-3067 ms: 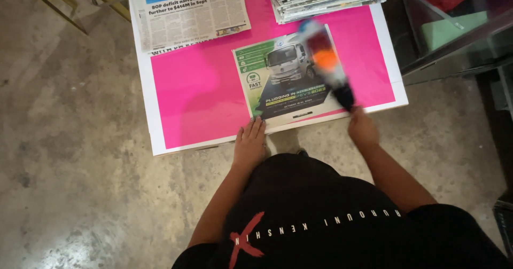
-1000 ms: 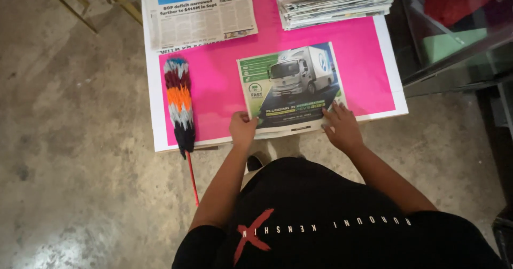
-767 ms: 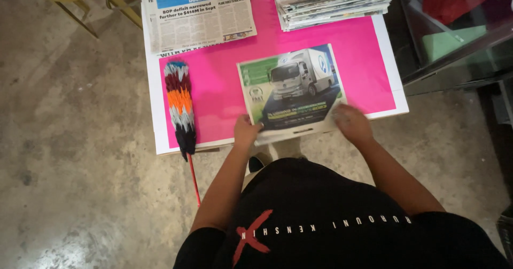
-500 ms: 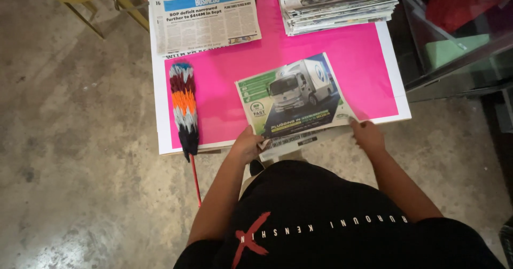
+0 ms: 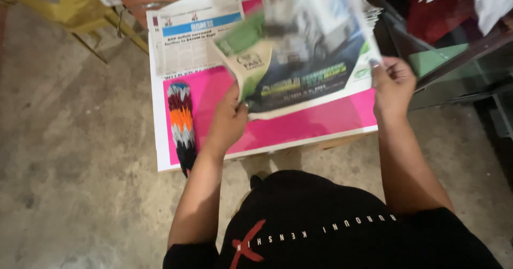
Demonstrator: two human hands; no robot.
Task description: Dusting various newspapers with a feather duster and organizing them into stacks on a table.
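Pink-topped table (image 5: 299, 130), bare concrete floor; left hand (image 5: 227, 122) and right hand (image 5: 393, 82) both grip a blurry newspaper (image 5: 299, 55) above it, feather duster (image 5: 181, 125) alongside.

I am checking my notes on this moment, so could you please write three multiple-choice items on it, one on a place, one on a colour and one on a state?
1. Where does the striped feather duster lie?
A. On the left part of the pink board
B. On the floor under the yellow chair
C. On top of the newspaper stack

2. What colour is the board on the table?
A. Blue
B. Pink
C. Yellow

3. How is the paper with the truck picture?
A. Flat on the board, untouched
B. Rolled into a tube
C. Lifted off the board, held at both sides

Answers: 1 A, it lies along the board's left edge. 2 B, bright pink shows around the papers. 3 C, the left hand and right hand each grip one side, and the sheet is blurred above the board.
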